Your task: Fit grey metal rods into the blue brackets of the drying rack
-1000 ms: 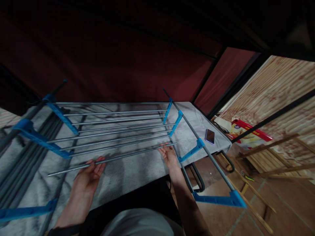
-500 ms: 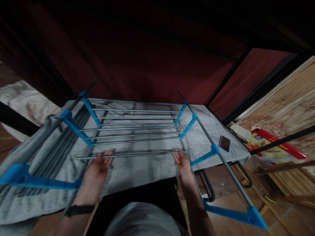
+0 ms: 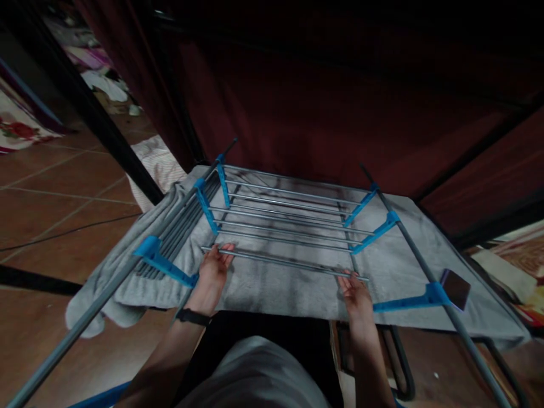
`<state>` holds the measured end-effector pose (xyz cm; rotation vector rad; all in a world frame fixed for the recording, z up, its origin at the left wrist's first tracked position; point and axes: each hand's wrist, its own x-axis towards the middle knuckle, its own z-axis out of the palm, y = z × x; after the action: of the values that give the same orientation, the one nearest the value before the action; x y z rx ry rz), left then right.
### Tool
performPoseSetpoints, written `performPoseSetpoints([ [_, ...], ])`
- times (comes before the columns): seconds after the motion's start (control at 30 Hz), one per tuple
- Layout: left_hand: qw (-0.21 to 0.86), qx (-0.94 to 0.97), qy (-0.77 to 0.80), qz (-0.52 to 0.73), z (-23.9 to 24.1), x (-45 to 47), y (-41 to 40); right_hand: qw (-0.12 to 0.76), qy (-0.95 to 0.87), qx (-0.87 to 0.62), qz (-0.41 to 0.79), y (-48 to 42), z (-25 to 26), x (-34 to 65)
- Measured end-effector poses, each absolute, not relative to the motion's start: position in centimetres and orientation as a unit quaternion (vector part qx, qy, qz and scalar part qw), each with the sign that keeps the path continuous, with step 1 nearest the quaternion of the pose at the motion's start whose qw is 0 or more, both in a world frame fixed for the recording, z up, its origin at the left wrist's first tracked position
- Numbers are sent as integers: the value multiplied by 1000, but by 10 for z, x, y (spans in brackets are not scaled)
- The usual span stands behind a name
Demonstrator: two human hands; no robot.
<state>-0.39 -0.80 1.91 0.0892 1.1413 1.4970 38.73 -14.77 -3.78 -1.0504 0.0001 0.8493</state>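
A loose grey metal rod [image 3: 284, 261] lies across in front of me, and both my hands hold it. My left hand [image 3: 213, 273] grips it near its left end, fingers curled over it. My right hand [image 3: 356, 289] holds it near the right end, fingers bent up under it. The rod sits just in front of a drying rack frame [image 3: 293, 221] of parallel grey rods joined by blue plastic brackets [image 3: 207, 211]. The frame rests on a grey towel [image 3: 272, 286] spread over a low table. A black band is on my left wrist.
A dark phone [image 3: 457, 288] lies on the towel at the right. Long grey side tubes [image 3: 442, 300] with blue brackets run toward me on both sides. Several spare rods [image 3: 178, 224] lie bundled at the left. A dark red curtain hangs behind; tiled floor at the left.
The view has swung left, so the rack now sits more to the right. Both hands stay on the loose rod, which has come level and closer to the rack's front.
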Motion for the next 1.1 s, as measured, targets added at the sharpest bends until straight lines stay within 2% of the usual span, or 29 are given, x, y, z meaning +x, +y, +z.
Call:
performPoseSetpoints([
  [0.33, 575, 65, 472, 665, 11, -11, -26, 778, -52, -506, 370, -144, -29, 396],
  [0.7, 570, 38, 483, 664, 11, -12, -33, 759, -16, -538, 366, -129, -30, 416],
  [1.1, 566, 50, 502, 652, 20, -12, -25, 777, 6, -520, 355, -130, -24, 405],
])
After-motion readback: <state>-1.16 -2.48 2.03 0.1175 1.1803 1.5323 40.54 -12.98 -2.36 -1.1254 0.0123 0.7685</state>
